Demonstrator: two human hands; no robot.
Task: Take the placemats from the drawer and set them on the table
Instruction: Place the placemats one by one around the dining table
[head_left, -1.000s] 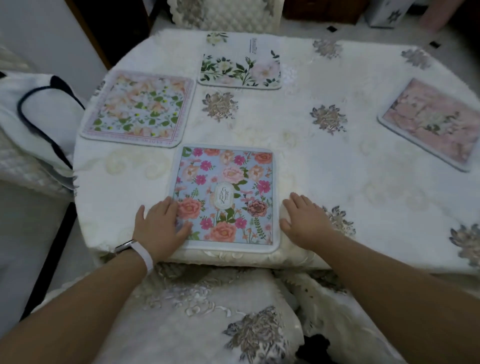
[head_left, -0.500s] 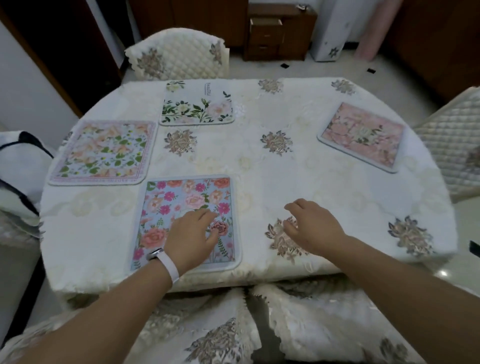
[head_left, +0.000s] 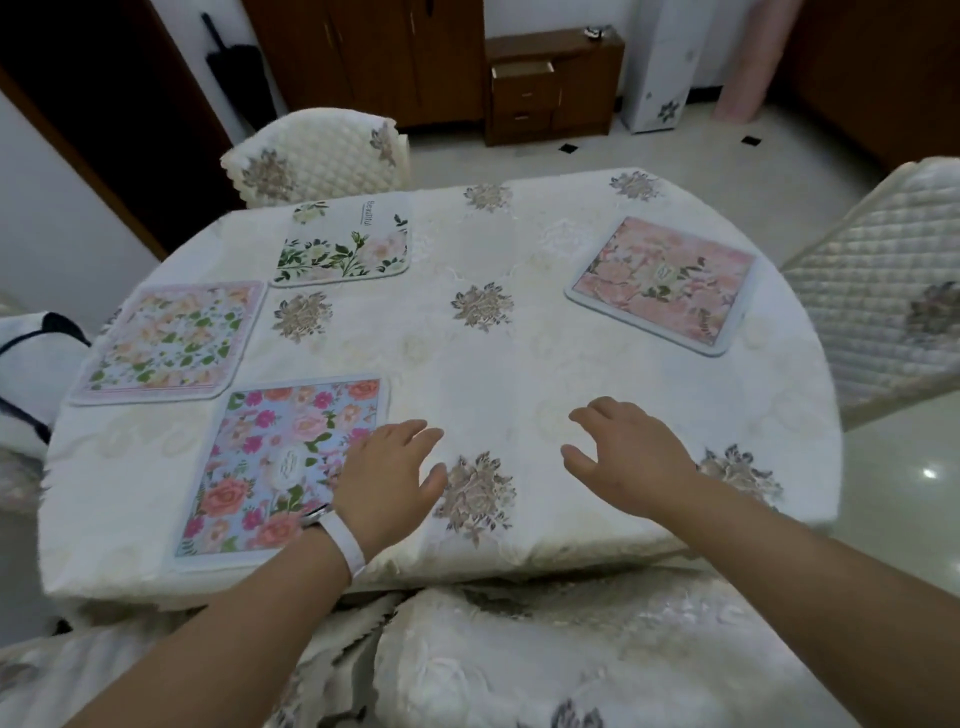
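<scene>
Several floral placemats lie flat on the round table (head_left: 519, 374) with its cream cloth. A blue one with pink roses (head_left: 270, 457) is at the near left, a white and peach one (head_left: 166, 343) behind it, a white one with green leaves (head_left: 345, 244) at the far left, and a pink one (head_left: 662, 286) at the far right. My left hand (head_left: 387, 480) hovers open over the blue mat's right edge, a white band on its wrist. Over bare cloth, my right hand (head_left: 626, 452) is open and holds nothing.
Quilted chairs stand at the far side (head_left: 317, 156) and at the right (head_left: 883, 291); another covered chair (head_left: 519, 654) is right below me. A wooden cabinet with an open drawer (head_left: 522, 70) stands against the back wall. A white bag (head_left: 31, 364) rests at the left.
Both hands have lifted off the blue placemat and moved right, their fingers spreading. My view has tilted up and now takes in the whole table and the cabinet behind.
</scene>
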